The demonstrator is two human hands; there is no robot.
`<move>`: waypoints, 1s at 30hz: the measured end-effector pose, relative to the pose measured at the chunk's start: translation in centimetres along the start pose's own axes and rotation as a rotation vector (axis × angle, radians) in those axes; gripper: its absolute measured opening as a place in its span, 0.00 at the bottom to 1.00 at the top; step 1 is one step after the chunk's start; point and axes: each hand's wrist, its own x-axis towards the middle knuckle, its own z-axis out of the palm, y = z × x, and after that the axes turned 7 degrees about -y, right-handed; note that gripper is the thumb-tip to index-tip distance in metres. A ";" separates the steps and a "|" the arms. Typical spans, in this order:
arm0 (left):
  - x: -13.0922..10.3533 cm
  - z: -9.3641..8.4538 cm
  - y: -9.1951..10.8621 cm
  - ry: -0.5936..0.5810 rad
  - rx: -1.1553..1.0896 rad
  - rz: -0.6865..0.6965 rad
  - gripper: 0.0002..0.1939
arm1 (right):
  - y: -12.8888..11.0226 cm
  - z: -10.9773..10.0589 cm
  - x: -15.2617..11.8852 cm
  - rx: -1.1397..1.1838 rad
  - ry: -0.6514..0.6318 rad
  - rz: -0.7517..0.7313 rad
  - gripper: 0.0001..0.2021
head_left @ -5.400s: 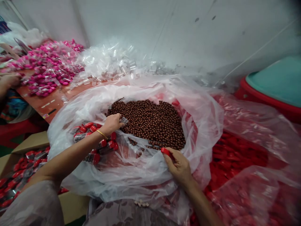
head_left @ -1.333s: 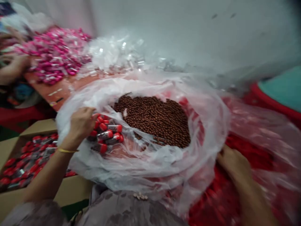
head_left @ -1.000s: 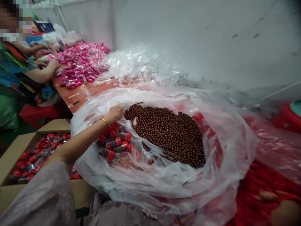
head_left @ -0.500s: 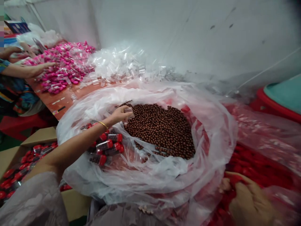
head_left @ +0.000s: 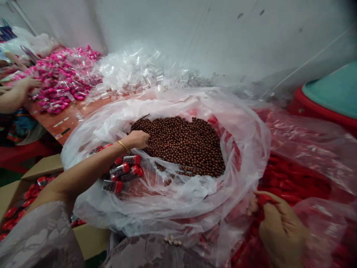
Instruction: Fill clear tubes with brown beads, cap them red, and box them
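Brown round balls (head_left: 186, 145) lie heaped inside a wide clear plastic bag (head_left: 178, 208) with its rim folded open. My left hand (head_left: 140, 139), a gold bangle at its wrist, is at the left edge of the heap with its fingers curled; whatever they hold is hidden. Filled clear jars with red lids (head_left: 119, 170) lie below that wrist, on the bag's left side. At the lower right, my right hand (head_left: 281, 223) pinches a red cap (head_left: 264, 200) over a bag of red caps (head_left: 292, 178).
A cardboard box (head_left: 41, 167) of red-lidded jars stands at the left. Pink pieces (head_left: 64, 78) and empty clear containers (head_left: 139, 70) are piled along the wall. Another person's hand (head_left: 21, 93) reaches in from the left. A red tub (head_left: 304, 108) stands at the right.
The view has shifted slightly. My left hand has dipped into the edge of the balls, and the clear container seen in it is now hidden. My right hand has lifted a red cap a little.
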 end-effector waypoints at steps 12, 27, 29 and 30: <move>2.2 1.2 1.3 0.037 -0.265 -0.107 0.17 | 0.7 0.1 -0.2 0.085 -0.027 0.016 0.09; 7.0 2.0 7.3 0.059 -1.022 0.114 0.11 | 0.4 0.7 -0.4 0.066 -0.138 -0.009 0.10; 7.0 2.2 7.6 0.055 -1.225 0.185 0.12 | 0.8 0.6 -0.5 0.083 -0.134 0.012 0.10; 6.9 2.2 7.6 0.058 -1.366 0.242 0.13 | 0.9 0.6 -0.5 0.109 -0.140 0.033 0.10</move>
